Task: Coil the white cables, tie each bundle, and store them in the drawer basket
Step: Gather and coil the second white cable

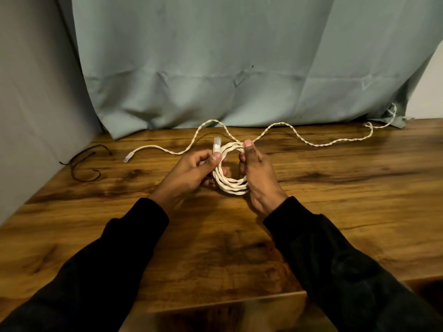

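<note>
Both hands hold a half-wound coil of white cable just above the desk.

The left hand has its fingers curled round the coil, thumb pinning a translucent plug end; the right hand pinches the opposite side. The twisted, braided-looking cable's loose tail snakes across the grained wooden desk toward a pale green curtain.

We are reaching both black-sleeved arms forward, our left hand and right hand curling their fingers, thumbs pressing on top.
</note>
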